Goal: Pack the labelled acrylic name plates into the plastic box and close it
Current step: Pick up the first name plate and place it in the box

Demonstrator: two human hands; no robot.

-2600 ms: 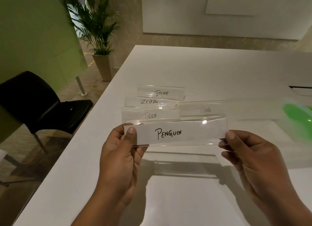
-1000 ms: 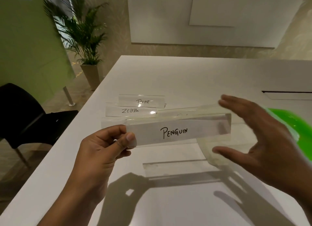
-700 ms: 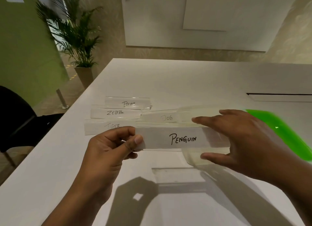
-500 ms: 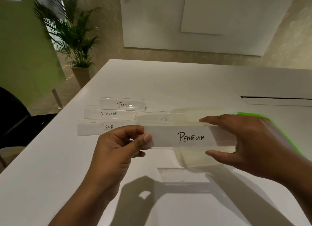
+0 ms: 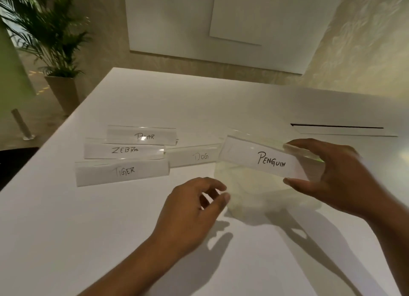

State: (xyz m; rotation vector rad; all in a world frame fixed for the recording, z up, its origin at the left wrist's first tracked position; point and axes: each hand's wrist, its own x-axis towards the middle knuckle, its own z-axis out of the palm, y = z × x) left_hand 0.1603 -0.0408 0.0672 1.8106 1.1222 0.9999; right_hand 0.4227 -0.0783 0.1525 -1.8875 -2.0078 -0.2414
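Hovering nearest, the left hand (image 5: 194, 209) hangs loose-fingered, holding nothing. The right hand (image 5: 332, 177) pinches the PENGUIN plate (image 5: 263, 160) by its right end, tilted over the clear plastic box (image 5: 250, 192). Farther left, the TIGER plate (image 5: 122, 171), ZEBRA plate (image 5: 125, 150), DOG plate (image 5: 194, 156) and BEAR plate (image 5: 141, 136) lie on the table (image 5: 199, 101).

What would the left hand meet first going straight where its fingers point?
Most likely the box: the left hand points its fingertips right and away at its near left wall, close by. The PENGUIN plate, held by the right hand, sits higher, above that line. Depth is uncertain.
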